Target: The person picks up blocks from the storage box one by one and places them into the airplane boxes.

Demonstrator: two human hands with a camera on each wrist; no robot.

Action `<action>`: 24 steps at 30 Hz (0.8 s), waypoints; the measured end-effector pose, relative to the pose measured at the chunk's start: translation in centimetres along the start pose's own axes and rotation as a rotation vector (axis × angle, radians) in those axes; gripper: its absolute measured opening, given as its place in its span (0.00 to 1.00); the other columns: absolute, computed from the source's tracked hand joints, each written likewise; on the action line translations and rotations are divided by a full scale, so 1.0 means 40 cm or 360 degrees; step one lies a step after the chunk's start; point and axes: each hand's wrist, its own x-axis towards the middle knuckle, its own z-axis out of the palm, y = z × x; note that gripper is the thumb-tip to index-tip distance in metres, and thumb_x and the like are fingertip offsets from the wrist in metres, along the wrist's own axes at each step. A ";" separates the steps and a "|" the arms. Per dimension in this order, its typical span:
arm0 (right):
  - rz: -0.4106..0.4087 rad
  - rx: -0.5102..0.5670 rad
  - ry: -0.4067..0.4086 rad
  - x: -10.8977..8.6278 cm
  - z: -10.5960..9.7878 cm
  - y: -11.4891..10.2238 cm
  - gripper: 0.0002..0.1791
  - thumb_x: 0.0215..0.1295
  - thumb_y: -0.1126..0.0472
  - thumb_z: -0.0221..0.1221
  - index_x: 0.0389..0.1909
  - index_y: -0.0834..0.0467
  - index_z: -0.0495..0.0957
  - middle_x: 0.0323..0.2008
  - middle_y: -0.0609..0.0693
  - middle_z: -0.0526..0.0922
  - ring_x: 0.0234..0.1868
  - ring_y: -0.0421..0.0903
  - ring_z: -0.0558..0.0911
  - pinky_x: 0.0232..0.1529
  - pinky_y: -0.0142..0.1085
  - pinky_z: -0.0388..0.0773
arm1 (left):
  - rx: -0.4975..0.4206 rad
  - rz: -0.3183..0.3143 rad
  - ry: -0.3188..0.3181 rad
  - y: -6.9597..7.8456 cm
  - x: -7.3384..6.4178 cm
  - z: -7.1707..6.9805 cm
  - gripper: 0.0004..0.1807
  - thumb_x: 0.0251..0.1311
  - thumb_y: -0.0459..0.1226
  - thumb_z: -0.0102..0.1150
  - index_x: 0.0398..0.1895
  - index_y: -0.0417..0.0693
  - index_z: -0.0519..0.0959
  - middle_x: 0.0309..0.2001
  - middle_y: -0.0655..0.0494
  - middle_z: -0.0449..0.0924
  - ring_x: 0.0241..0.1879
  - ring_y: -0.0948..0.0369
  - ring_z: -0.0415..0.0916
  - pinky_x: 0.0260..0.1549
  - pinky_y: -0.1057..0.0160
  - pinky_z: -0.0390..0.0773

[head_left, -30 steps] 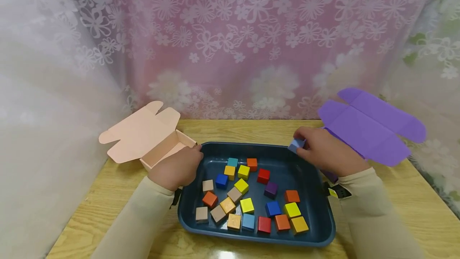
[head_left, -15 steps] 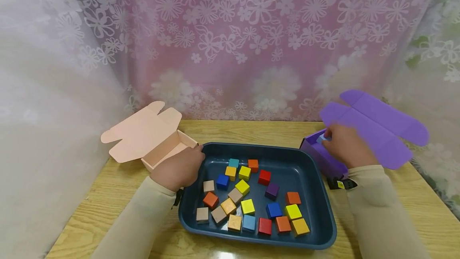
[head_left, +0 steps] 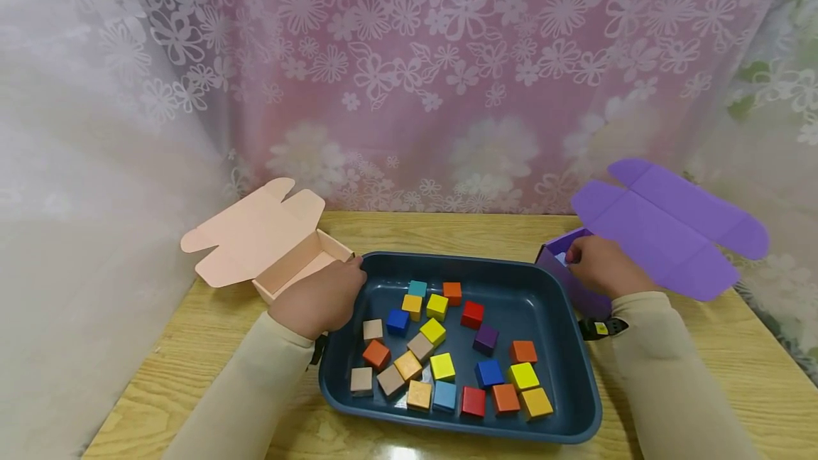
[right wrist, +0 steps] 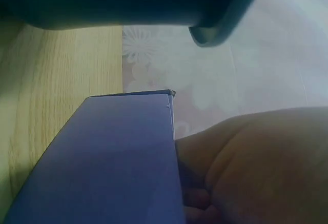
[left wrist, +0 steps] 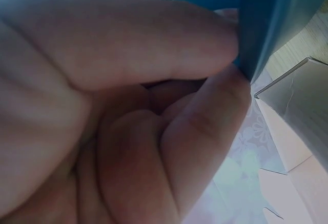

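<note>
My left hand [head_left: 319, 298] pinches the left rim of a dark blue tray [head_left: 511, 304] between thumb and finger, as the left wrist view shows close up. Several coloured wooden blocks [head_left: 490, 373] lie spread in the tray. At the right, my right hand [head_left: 606, 265] reaches into an open purple box [head_left: 583, 297], its fingertips on a light blue block [head_left: 562, 258] low inside. Most of that block is hidden by the fingers. In the right wrist view the purple box's wall [right wrist: 118, 157] covers the fingertips.
Beside my left hand stands an open peach box [head_left: 297, 265], its lid [head_left: 255, 233] folded back. The purple box's lid [head_left: 664, 226] leans back to the right. A floral curtain [head_left: 409, 91] hangs behind the wooden table [head_left: 447, 226].
My right hand has carried the light blue block from above the tray's back right corner rightward and down into the purple box. The left hand still pinches the tray rim.
</note>
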 end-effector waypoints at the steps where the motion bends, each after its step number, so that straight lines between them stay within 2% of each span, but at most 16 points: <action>1: 0.0004 0.0000 -0.0011 -0.001 0.000 -0.001 0.05 0.73 0.68 0.62 0.43 0.68 0.83 0.42 0.63 0.86 0.41 0.60 0.81 0.44 0.56 0.84 | -0.0003 -0.0002 0.0000 0.000 0.000 0.000 0.22 0.69 0.26 0.69 0.66 0.38 0.86 0.77 0.40 0.76 0.64 0.45 0.85 0.58 0.48 0.88; 5: 0.0007 -0.0016 -0.0063 0.001 0.003 -0.004 0.11 0.75 0.71 0.57 0.52 0.70 0.84 0.51 0.69 0.87 0.52 0.69 0.83 0.54 0.64 0.84 | -0.0020 -0.0010 -0.0005 0.001 -0.001 -0.001 0.22 0.69 0.26 0.68 0.66 0.38 0.85 0.77 0.39 0.76 0.65 0.45 0.84 0.59 0.48 0.87; 9: 0.0005 0.0006 -0.0104 0.007 0.012 -0.001 0.19 0.71 0.76 0.51 0.58 0.72 0.83 0.59 0.73 0.85 0.62 0.75 0.81 0.61 0.69 0.80 | -0.0031 -0.0014 -0.0010 0.002 -0.003 -0.003 0.23 0.69 0.25 0.68 0.67 0.37 0.85 0.77 0.39 0.75 0.67 0.44 0.83 0.61 0.47 0.86; 16: 0.0010 0.0061 -0.0141 0.016 0.025 0.006 0.23 0.69 0.79 0.50 0.63 0.73 0.80 0.62 0.74 0.82 0.65 0.76 0.80 0.64 0.70 0.78 | -0.0045 -0.0018 -0.0022 0.003 -0.004 0.000 0.23 0.69 0.25 0.68 0.67 0.37 0.85 0.78 0.39 0.74 0.69 0.44 0.82 0.61 0.47 0.86; 24: 0.0056 0.0084 -0.0150 0.011 0.020 0.002 0.28 0.64 0.80 0.48 0.66 0.73 0.76 0.66 0.77 0.77 0.65 0.76 0.78 0.63 0.71 0.78 | -0.0042 -0.0013 -0.0005 0.003 -0.003 -0.002 0.24 0.69 0.25 0.68 0.67 0.37 0.85 0.77 0.39 0.75 0.67 0.44 0.83 0.60 0.48 0.87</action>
